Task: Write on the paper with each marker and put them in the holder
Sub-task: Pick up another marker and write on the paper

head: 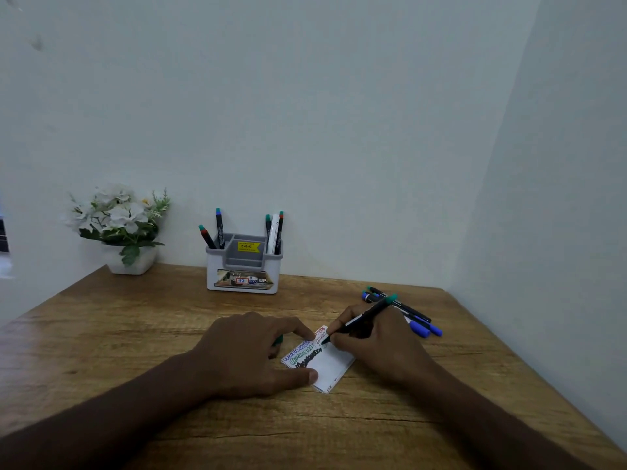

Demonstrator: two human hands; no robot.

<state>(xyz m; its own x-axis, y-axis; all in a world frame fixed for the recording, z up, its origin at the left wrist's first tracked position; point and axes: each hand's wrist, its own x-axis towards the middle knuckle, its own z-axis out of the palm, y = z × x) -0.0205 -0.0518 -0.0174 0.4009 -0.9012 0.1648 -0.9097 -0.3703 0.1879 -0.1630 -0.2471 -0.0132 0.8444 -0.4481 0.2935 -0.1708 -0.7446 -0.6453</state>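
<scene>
A small white paper (330,366) with several coloured scribble lines lies on the wooden desk. My right hand (376,344) grips a black marker with a green end (368,315), its tip touching the paper's far edge. My left hand (251,351) presses down on the paper's left side, and a green cap (279,339) peeks out from under its fingers. The grey and white holder (243,266) stands at the back with several markers upright in its two outer slots. A few loose markers (412,317) lie to the right behind my right hand.
A white pot of white flowers (118,228) sits at the back left corner of the desk (135,334). Walls close the desk at the back and on the right.
</scene>
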